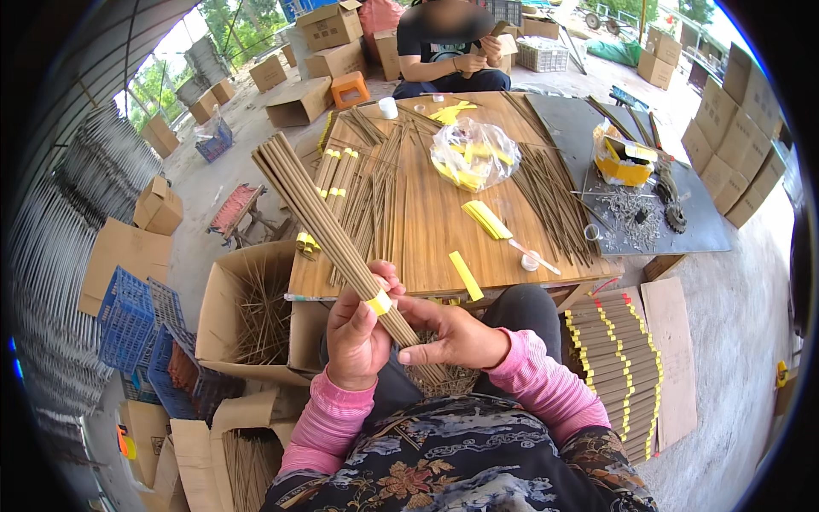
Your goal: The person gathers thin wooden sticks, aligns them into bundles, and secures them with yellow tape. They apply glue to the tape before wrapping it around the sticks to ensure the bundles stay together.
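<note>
A bundle of thin brown incense sticks (316, 222) slants up and to the left in front of me, above the table's near edge. A yellow paper band (378, 303) goes round its lower part. My left hand (357, 341) is closed round the bundle at the band, thumb along the near side. From the right, my right hand (461, 334) holds the bundle just by the band, its fingers behind the sticks and its thumb below. On the wooden table (426, 247) lie a stack of yellow paper strips (486, 219) and a single yellow strip (465, 275).
Loose sticks (554, 200) and a plastic bag of yellow strips (474, 154) cover parts of the table. A carton of sticks (256, 311) stands left; banded bundles (614, 367) are stacked right. Across the table a co-worker (448, 55) sits holding sticks.
</note>
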Demonstrator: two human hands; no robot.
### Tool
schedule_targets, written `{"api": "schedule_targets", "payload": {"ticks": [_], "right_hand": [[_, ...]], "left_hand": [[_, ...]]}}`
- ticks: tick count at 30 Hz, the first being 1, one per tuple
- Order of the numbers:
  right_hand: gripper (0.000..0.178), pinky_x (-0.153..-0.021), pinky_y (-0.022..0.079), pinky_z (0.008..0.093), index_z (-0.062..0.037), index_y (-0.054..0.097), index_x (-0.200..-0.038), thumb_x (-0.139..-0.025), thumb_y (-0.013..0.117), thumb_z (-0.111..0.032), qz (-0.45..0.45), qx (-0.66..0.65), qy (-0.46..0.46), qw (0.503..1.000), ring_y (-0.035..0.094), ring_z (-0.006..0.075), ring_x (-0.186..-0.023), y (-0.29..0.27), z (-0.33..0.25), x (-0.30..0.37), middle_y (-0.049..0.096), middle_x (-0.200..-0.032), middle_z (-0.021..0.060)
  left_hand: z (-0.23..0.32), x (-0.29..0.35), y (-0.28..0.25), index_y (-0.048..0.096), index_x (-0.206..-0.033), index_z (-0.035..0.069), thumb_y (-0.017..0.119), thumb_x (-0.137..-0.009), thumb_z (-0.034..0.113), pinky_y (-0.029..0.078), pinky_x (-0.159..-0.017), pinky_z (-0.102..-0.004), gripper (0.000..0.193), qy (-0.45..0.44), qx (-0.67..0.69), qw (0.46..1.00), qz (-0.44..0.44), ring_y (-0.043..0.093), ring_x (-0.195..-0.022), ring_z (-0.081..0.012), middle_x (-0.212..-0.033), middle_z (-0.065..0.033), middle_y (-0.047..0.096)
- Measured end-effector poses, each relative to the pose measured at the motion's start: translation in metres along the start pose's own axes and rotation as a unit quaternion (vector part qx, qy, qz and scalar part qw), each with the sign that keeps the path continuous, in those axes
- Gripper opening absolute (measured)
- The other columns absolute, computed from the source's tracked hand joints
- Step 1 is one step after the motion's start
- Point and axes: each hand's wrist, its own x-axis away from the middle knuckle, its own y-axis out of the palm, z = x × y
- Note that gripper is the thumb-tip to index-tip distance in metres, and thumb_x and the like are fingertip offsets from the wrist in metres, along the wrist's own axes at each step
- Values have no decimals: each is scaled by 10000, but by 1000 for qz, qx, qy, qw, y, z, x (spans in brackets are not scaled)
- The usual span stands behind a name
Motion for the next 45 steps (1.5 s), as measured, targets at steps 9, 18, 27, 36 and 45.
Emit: {"api": "schedule_targets", "payload": {"ticks": [9, 18, 27, 36, 45], "right_hand": [[296, -582, 434, 281, -10, 539, -1028, -812, 623, -195, 72, 129, 10, 989, 517, 129, -615, 0, 6, 5, 553, -682, 87], [671, -732, 463, 341, 19, 364, -1207, -695, 715, -238, 86, 333, -112, 932, 583, 324, -825, -3, -2, -6, 564, -910, 205], [246, -530, 456, 353, -5, 517, -900, -791, 618, -201, 111, 202, 13, 973, 580, 291, -572, 16, 12, -20, 567, -644, 166], [271, -514, 448, 423, 2, 491, -803, -794, 607, -243, 143, 176, 31, 973, 561, 383, -588, 25, 22, -18, 555, -627, 213], [310, -534, 458, 386, 17, 509, -898, -792, 614, -254, 143, 303, -31, 942, 572, 340, -579, 16, 30, -21, 563, -644, 181]], "left_hand": [[31, -23, 12, 312, -1274, -14, 654, -771, 319, 372, -931, -375, 693, 43, -99, 994, 5, 474, -1050, -219, -1156, -137, 472], [38, -33, 22, 432, -1141, 7, 514, -876, 118, 417, -645, -298, 299, 75, -54, 990, 102, 464, -682, -133, -794, -51, 497], [41, -45, 20, 452, -1117, 11, 582, -831, 135, 405, -531, -233, 337, 17, -55, 993, 105, 460, -563, -92, -691, -7, 480], [42, -57, -1, 523, -967, 60, 589, -834, 172, 386, -445, -214, 186, -45, -36, 987, 153, 425, -476, -57, -599, 25, 448], [32, -50, 11, 521, -975, 45, 570, -851, 183, 333, -350, -202, 192, 28, -129, 970, 203, 373, -392, -51, -545, 20, 421]]}}
